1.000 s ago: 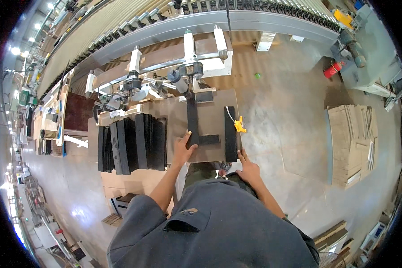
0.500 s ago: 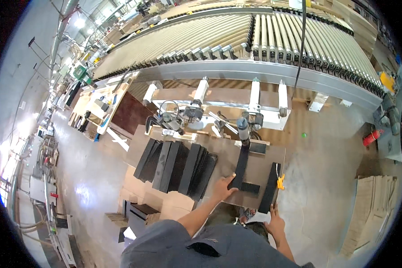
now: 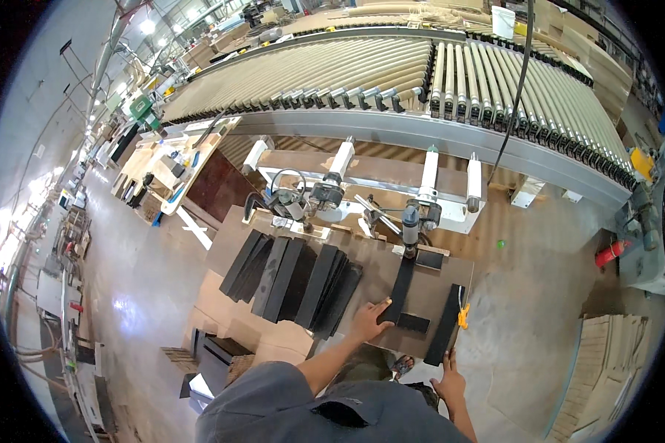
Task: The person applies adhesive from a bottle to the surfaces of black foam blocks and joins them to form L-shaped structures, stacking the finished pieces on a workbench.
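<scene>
A long narrow black board [image 3: 401,286] lies on the brown worktop [image 3: 377,279], its far end under an upright drill-like tool [image 3: 410,230]. My left hand [image 3: 369,322] grips this board's near end from the left, forefinger stretched along it and thumb at its end. A short black piece [image 3: 414,323] lies just right of it. Beside the worktop's right edge another black board [image 3: 445,325] lies lengthwise, with a yellow-orange clip-like item [image 3: 463,316] next to it. My right hand [image 3: 449,380] is by that board's near end, fingers stretched out and apart; nothing shows in it.
Stacks of black boards [image 3: 284,277] stand left on the worktop. Clamp-like machine parts [image 3: 325,193] line its far side. Beyond runs a roller conveyor [image 3: 310,77]. Cardboard [image 3: 281,340] and dark pieces [image 3: 222,358] sit lower left; stacked flat sheets [image 3: 602,373] and a red extinguisher [image 3: 611,253] are right.
The view has tilted a little, so the scene sits slightly lower. My left hand stays at the middle board's near end; my right hand stays by the right board. The boards show no clear shift.
</scene>
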A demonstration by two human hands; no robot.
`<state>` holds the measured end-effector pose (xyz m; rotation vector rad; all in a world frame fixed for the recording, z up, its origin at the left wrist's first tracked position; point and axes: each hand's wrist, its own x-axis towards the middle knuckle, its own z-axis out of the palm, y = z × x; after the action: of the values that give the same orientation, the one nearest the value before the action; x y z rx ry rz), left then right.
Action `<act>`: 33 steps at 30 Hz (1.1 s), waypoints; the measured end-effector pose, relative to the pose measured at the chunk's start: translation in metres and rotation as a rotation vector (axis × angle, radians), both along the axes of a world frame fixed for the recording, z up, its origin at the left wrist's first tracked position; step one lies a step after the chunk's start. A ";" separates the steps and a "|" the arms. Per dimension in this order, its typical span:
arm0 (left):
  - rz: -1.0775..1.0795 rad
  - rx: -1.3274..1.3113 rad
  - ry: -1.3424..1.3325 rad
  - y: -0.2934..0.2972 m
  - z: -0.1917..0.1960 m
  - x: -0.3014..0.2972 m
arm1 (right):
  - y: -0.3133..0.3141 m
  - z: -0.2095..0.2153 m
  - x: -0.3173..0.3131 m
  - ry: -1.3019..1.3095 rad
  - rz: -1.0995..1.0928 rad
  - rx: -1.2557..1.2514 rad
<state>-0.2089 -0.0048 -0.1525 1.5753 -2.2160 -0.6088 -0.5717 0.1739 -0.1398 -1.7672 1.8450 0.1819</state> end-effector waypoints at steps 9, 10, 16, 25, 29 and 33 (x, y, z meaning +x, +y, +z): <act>-0.010 -0.037 0.018 -0.006 0.002 0.001 | -0.010 0.012 0.006 0.026 -0.007 0.017; -0.005 -0.054 0.033 -0.005 0.002 0.003 | -0.012 0.018 0.008 0.014 -0.024 0.053; 0.005 -0.078 0.042 -0.007 0.007 0.002 | -0.012 0.010 0.013 0.049 -0.037 0.036; 0.058 -0.084 -0.006 -0.008 0.009 -0.001 | -0.020 0.016 0.014 0.032 -0.032 -0.002; 0.028 -0.093 0.058 -0.005 0.008 -0.003 | -0.010 0.004 0.008 0.052 -0.024 -0.013; 0.046 -0.012 -0.019 0.001 0.001 -0.001 | -0.003 0.011 0.013 -0.019 -0.052 -0.043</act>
<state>-0.2104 -0.0039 -0.1517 1.6281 -2.1867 -0.5684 -0.5592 0.1704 -0.1290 -1.7414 1.8923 0.1064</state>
